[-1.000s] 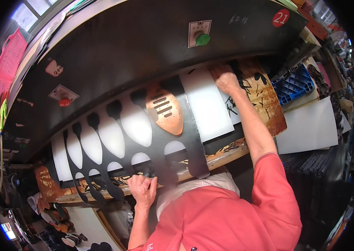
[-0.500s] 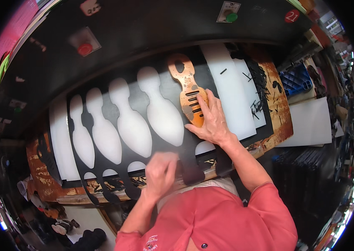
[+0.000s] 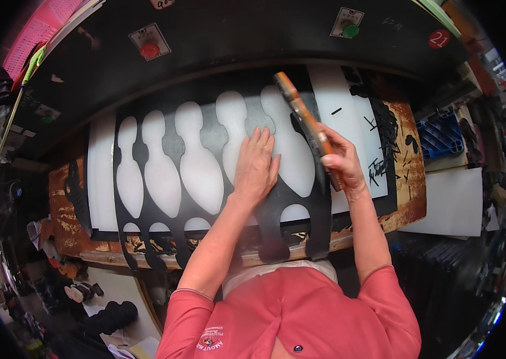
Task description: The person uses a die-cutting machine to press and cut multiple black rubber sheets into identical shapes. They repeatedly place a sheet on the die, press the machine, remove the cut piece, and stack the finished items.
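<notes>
My right hand point(image 3: 346, 161) grips an orange metal cutting die point(image 3: 308, 119), shoe-sole shaped, lifted and turned up on its edge so it shows as a narrow bar. Beneath it lies a black sheet point(image 3: 210, 122) with several sole-shaped openings in a row, white board point(image 3: 351, 137) showing through them. The die hangs over the rightmost opening. My left hand point(image 3: 257, 164) rests flat with fingers stretched, partly on the sheet and partly over the opening left of the die. Curved tongues of the sheet hang past the table's front edge.
A dark machine beam with a red button point(image 3: 149, 50) and a green button point(image 3: 350, 30) spans the far side. Thin black scraps point(image 3: 381, 125) lie at the right of the worn table point(image 3: 410, 173). A blue basket point(image 3: 440, 140) and a white sheet point(image 3: 447, 203) are farther right.
My right hand has picked the die up off the sheet and tipped it on edge, baring another opening. My left hand has moved from the front edge up onto the sheet. The view has shifted slightly.
</notes>
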`<state>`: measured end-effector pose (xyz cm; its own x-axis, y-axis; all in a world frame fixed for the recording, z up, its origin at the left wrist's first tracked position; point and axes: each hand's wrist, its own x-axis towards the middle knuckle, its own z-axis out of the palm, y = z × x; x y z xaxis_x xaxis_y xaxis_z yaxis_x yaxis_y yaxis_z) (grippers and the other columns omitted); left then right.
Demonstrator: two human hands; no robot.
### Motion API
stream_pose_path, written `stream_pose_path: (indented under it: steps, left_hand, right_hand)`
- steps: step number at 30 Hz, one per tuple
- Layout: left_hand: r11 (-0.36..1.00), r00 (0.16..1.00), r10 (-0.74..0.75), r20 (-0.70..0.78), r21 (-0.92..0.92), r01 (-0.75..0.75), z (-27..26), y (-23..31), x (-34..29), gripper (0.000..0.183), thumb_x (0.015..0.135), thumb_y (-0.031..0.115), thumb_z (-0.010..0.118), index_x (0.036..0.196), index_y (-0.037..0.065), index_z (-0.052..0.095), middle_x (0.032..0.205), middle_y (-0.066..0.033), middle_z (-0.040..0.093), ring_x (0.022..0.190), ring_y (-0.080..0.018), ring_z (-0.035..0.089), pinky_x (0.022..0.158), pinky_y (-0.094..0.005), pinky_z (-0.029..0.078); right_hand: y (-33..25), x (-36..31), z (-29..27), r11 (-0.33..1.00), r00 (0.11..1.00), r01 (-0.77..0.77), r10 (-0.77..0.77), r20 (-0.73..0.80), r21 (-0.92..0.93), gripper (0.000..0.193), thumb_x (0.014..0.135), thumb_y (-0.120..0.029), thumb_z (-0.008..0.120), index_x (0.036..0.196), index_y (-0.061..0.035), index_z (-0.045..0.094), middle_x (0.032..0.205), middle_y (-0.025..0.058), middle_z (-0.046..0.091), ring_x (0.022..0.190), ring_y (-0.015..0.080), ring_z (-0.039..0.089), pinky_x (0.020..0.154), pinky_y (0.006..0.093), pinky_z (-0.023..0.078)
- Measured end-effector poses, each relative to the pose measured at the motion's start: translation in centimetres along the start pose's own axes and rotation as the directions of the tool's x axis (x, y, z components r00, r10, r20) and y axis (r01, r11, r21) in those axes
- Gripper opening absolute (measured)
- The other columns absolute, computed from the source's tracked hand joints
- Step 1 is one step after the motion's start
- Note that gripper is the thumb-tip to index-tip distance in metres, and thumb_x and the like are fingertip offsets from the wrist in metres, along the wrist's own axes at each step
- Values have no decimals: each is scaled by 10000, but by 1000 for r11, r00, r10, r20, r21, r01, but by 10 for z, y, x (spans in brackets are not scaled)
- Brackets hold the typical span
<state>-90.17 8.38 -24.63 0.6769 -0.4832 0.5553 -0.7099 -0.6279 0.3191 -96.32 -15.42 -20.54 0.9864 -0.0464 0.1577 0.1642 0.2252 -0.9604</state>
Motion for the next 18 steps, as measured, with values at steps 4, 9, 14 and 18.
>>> stream_pose_path:
  steps: [4, 9, 14, 18]
  left_hand:
    - [1000, 1000, -3, -19, 4, 3, 0, 7, 4, 490, 984, 144, 696, 1405, -91, 608, 1528, -245, 578, 1476, -425, 485, 1223, -546, 375]
    - [1000, 1000, -13, -17, 7, 13, -1, 15, 1, 464, 966, 109, 710, 1379, -84, 624, 1517, -248, 589, 1472, -432, 490, 1219, -554, 377]
    - [1000, 1000, -14, -28, 4, 14, -1, 20, 1, 437, 965, 98, 711, 1357, -76, 633, 1518, -244, 587, 1475, -432, 487, 1220, -556, 375]
    - [1000, 999, -25, -23, 1, 25, -2, 18, 1, 425, 969, 105, 708, 1351, -67, 637, 1516, -236, 591, 1469, -434, 494, 1216, -558, 379]
  right_hand:
    - [-19, -30, -23, 970, 996, 4, 16, -82, 244, 927, 789, -254, 744, 1584, 92, 417, 1337, 157, 664, 1169, 221, 692, 1044, 317, 563]
    - [-69, -66, -41, 789, 973, 224, -147, -179, 572, 984, 825, -297, 728, 1639, 63, 308, 1561, 287, 477, 1428, 359, 533, 1260, 437, 410]
    - [-92, -52, -61, 335, 967, 119, -254, -32, 935, 1044, 811, -298, 886, 1643, -1, 330, 1665, 285, 326, 1422, 474, 454, 1207, 544, 420]
    - [-25, -37, -44, 60, 993, 61, -108, -54, 996, 848, 861, -339, 857, 1570, -63, 481, 1617, 288, 383, 1377, 447, 493, 1103, 539, 491]
